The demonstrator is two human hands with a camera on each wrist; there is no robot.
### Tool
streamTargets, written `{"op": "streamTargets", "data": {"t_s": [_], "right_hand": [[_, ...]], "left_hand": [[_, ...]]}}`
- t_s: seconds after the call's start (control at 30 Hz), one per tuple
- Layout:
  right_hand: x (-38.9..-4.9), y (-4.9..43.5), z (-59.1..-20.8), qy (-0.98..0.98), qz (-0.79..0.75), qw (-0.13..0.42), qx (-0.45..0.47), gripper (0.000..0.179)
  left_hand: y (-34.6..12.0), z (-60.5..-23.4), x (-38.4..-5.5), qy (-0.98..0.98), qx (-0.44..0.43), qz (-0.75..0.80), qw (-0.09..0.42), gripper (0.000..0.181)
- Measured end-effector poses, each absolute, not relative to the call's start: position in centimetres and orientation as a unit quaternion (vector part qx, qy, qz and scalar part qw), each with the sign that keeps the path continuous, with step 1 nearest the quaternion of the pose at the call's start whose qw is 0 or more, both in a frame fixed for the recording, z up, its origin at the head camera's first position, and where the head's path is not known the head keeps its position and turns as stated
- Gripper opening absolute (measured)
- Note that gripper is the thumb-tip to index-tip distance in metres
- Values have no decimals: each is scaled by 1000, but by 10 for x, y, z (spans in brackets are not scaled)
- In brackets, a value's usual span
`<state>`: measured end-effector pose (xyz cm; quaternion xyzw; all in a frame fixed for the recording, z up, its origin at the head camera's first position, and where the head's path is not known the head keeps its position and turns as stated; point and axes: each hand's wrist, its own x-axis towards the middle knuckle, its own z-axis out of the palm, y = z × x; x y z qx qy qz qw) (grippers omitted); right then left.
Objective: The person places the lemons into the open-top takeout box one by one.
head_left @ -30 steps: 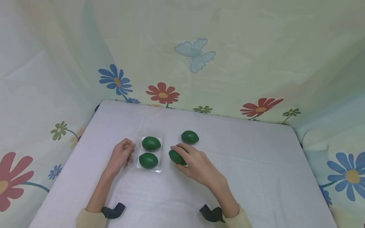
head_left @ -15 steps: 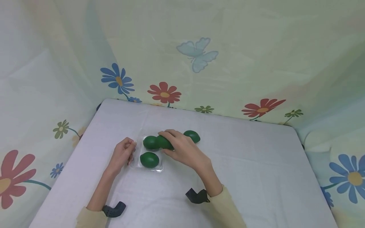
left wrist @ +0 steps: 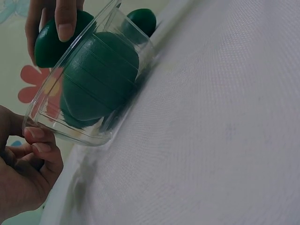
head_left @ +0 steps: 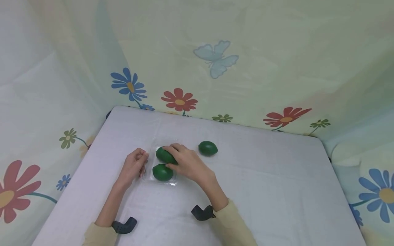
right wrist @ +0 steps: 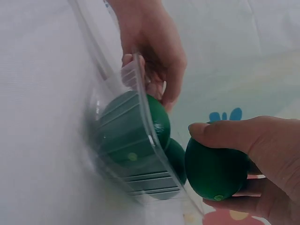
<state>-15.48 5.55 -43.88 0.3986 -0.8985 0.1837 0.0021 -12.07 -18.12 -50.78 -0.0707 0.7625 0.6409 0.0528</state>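
A clear plastic tray (head_left: 170, 183) stands on the table with two green limes in it, a near one (head_left: 162, 173) and a far one (head_left: 161, 153). My left hand (head_left: 132, 168) pinches the tray's left rim between thumb and fingers. Over the tray's right side, my right hand (head_left: 190, 164) grips another lime (right wrist: 215, 168), thumb on one side and fingers on the other. In the left wrist view this lime is above the rim, clear of the tray floor. The held lime partly covers the far one in the head view.
One more lime (head_left: 208, 148) lies on the white-covered table (head_left: 271, 184), to the right of the tray. A curtain (head_left: 261, 68) printed with flowers and a butterfly hangs behind the table and at its sides. Dark wrist mounts (head_left: 124, 226) sit at both cuffs.
My right hand has carried its lime from the table, right of the tray, leftward to above the tray. The left hand keeps its place at the rim. The view has shifted slightly.
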Motion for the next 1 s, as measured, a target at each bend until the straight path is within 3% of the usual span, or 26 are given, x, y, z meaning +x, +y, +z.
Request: {"op": "streamTargets", "data": {"t_s": [1.0], "right_hand": [[-146,63,-453,-898,196,49,391,54]], "left_hand": [[-179,-504,-119,771,-69,631,52,26]]}}
